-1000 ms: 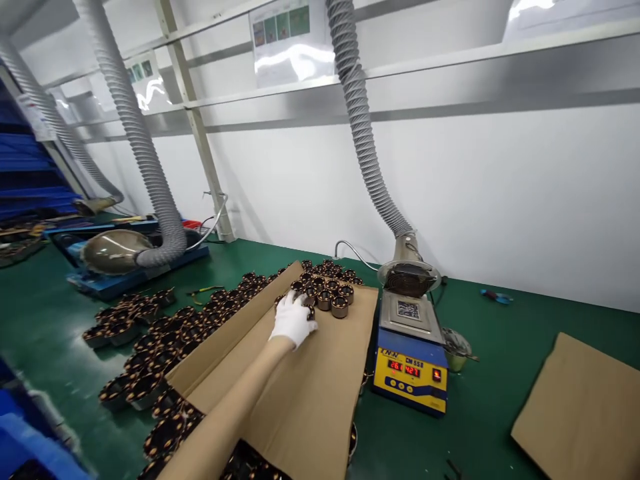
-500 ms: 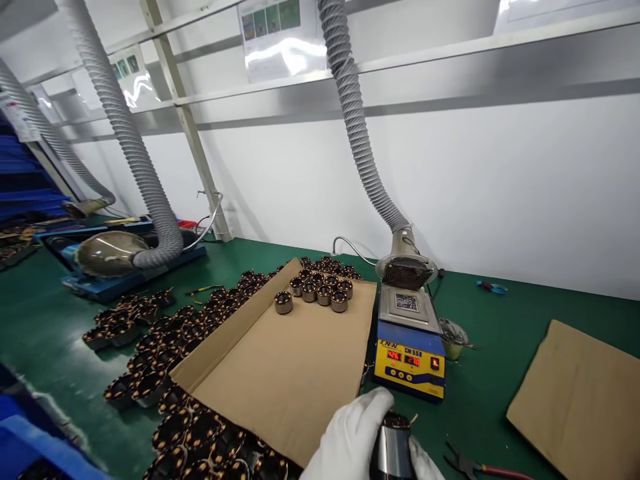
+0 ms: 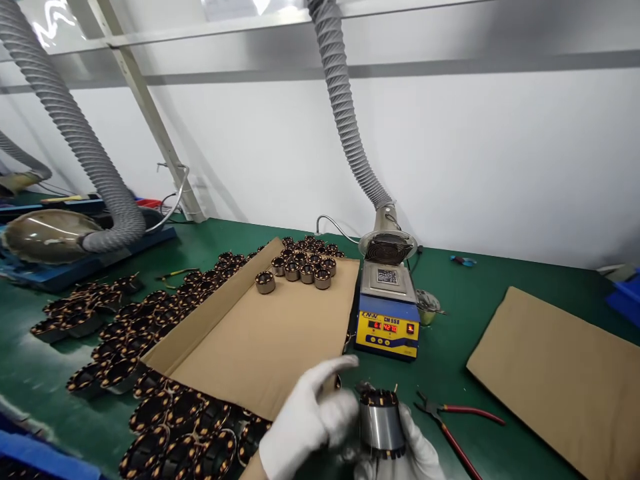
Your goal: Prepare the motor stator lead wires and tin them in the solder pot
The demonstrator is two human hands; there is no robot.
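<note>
So, right grip [image 3: 423,453]: was clasped round a metal ring [image 3: 383,427], near the pliers [image 3: 435,414]
Left grip [image 3: 300,423]: hovered just beside it, too blurred to tell
Progress: looked early-ish; some rings [image 3: 293,270] sat on cardboard [image 3: 270,333], loads more crowded the bench [image 3: 465,287]

Stators [image 3: 307,273] on cardboard tray [image 3: 280,333], pliers [image 3: 453,441] right
</note>
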